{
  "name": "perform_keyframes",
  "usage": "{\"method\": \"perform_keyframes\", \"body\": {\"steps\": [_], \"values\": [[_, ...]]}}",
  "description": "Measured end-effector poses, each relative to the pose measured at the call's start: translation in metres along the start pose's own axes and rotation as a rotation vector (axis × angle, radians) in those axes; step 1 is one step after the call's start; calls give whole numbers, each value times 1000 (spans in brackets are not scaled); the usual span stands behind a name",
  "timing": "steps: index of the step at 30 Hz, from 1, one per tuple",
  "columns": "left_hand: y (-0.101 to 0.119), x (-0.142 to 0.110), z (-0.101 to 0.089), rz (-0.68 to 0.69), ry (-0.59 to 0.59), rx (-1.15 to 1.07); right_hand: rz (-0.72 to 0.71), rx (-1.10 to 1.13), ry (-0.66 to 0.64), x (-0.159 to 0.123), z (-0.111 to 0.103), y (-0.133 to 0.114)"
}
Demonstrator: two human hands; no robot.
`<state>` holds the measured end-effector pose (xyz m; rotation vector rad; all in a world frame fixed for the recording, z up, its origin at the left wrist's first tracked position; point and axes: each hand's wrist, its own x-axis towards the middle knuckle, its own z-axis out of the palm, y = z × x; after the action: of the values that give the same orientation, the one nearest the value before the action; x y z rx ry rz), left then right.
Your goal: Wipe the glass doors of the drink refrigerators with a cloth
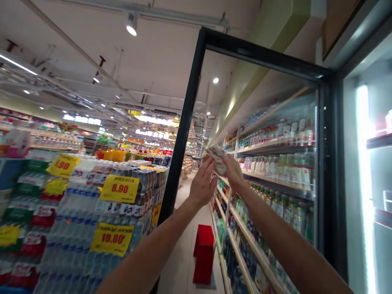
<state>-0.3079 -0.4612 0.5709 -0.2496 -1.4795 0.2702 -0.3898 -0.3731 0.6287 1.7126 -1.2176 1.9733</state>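
Note:
Both my hands are raised in front of the glass pane of an open cooler door (184,134). A crumpled, pale cloth (218,158) is bunched between them, against or close to the glass. My left hand (202,181) grips the cloth from its lower left side, fingers pointing up along it. On the other side, my right hand (233,173) is closed around the cloth's right edge, its fingers partly hidden behind the folds. The dark door frame surrounds the pane and joins the cooler at the right.
Stacked bottle packs (67,220) with yellow price signs (119,188) stand left of the door. Through the glass I see shelves of bottles (275,163) and a red stool-like object (204,253) on the aisle floor. The lit cooler interior (364,183) lies at the right.

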Motion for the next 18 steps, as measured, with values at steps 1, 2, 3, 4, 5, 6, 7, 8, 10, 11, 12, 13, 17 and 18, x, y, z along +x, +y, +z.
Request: {"method": "perform_keyframes", "body": {"steps": [1,2,3,4,5,6,7,8,10,11,12,13,17,18], "values": [[1,1,2,-26,17,7,54,86,-35,-1,0,0],[1,2,4,-36,25,15,110,150,-64,-4,2,2],[0,3,6,-33,23,23,161,191,-80,-9,4,5],[-2,4,6,-25,12,29,202,218,-93,-13,7,8],[-4,4,7,-22,3,31,228,225,-101,-17,10,10],[-8,4,8,-30,0,28,238,217,-100,-20,11,11],[-12,3,9,-47,-2,22,216,167,-81,-22,11,11],[-16,3,10,-68,-3,18,172,89,-46,-24,10,10],[-24,4,14,-114,1,17,47,-109,78,-25,2,5],[-28,5,16,-136,1,20,-63,-240,127,-27,-3,4],[-32,6,16,-155,2,26,-201,-382,128,-29,-6,4],[-36,8,16,-172,4,32,-350,-519,74,-32,-7,6],[-50,1,1,-172,-65,48,-693,-1007,-214,-48,15,34],[-52,-4,-4,-149,-114,49,-675,-1088,-210,-49,24,41]]}}
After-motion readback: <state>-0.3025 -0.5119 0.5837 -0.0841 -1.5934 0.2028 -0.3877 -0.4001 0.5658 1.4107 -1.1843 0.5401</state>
